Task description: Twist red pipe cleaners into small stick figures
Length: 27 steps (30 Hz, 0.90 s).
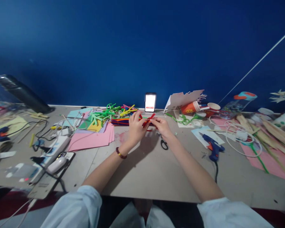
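In the head view, red fuzzy strips point(152, 117) are being held low over the grey table point(142, 180), near its far edge and just in front of an upright phone point(150, 102). By the right hand point(163, 127), they are being pinched between closed fingertips. By the left hand point(137, 128), with its fingers bent, they are being gripped from the other side; how firmly cannot be told, since the contact is being partly hidden by the hand itself. A beaded bracelet point(121, 153) is being worn on the left wrist. Just beside the left hand, a bundle of orange and purple strips point(120, 121) is being seen on the table, and past it a tangle of green strips point(104, 114) is being shown near pink paper sheets point(91, 140). Black-handled scissors point(165, 142) are being partly covered by the right hand. Farther right, a blue glue gun point(215, 150) is lying near pale blue paper point(199, 134), and orange paper cups point(190, 108) are being seen behind.
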Each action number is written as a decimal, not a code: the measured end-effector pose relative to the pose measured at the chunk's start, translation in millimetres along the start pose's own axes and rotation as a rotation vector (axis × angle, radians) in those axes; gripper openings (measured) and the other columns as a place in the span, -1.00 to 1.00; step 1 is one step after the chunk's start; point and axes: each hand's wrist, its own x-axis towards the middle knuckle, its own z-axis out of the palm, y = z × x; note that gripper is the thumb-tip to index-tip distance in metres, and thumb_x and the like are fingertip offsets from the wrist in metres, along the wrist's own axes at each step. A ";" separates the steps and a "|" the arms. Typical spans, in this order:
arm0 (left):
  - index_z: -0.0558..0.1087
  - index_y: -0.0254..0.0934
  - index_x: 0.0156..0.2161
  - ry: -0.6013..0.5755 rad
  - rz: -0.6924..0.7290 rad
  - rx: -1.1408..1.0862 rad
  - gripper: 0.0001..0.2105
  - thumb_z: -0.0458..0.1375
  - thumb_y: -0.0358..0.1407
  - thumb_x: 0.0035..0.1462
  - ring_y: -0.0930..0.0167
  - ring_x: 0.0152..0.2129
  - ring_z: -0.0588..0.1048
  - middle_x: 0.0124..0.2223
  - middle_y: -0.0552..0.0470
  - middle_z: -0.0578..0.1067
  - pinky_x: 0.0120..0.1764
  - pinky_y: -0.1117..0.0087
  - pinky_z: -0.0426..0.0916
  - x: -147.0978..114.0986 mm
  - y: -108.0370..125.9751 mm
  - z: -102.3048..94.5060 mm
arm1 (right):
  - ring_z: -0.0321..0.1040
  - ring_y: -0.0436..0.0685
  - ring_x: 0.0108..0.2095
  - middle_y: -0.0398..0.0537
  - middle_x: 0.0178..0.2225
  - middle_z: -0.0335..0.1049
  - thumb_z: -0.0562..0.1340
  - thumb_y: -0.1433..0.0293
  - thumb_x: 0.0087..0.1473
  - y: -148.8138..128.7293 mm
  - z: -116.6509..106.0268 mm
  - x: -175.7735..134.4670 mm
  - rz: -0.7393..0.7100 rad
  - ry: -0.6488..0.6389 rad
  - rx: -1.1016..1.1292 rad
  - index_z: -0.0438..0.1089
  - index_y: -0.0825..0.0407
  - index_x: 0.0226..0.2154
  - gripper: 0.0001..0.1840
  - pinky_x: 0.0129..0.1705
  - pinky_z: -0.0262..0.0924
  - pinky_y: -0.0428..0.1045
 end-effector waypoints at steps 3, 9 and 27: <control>0.52 -0.17 -0.35 0.042 0.024 0.023 -0.88 0.13 -0.28 0.12 0.18 0.18 0.14 0.11 -0.05 0.36 0.16 -0.01 -0.01 0.2 -0.2 1.4 | -0.03 -0.10 -0.66 -0.16 -0.59 0.34 0.36 0.11 -0.29 -0.6 1.4 -2.1 0.014 -0.008 0.017 0.44 0.04 -0.50 -0.65 -0.62 -0.12 -0.09; 0.53 -0.17 -0.36 -0.021 0.013 -0.111 -0.83 0.08 -0.34 0.15 0.25 0.09 0.27 -0.12 -0.02 0.53 0.19 0.00 -0.05 3.1 2.6 -3.0 | 0.09 -0.09 -0.65 -0.18 -0.59 0.34 0.37 0.12 -0.27 -0.7 -3.9 0.5 -0.043 -0.070 -0.007 0.45 0.03 -0.51 -0.67 -0.59 -0.02 -0.09; 0.49 -0.33 -0.53 -0.604 -0.652 -1.342 -0.74 0.31 -0.13 -0.15 0.30 -0.29 0.51 -0.38 -0.09 0.54 -0.06 0.24 0.35 10.4 -7.1 2.7 | 0.32 0.03 -0.42 -0.12 -0.52 0.41 0.32 0.16 -0.10 -17.6 -21.5 -3.2 -0.110 -0.452 0.027 0.44 0.03 -0.61 -0.71 -0.23 0.23 -0.01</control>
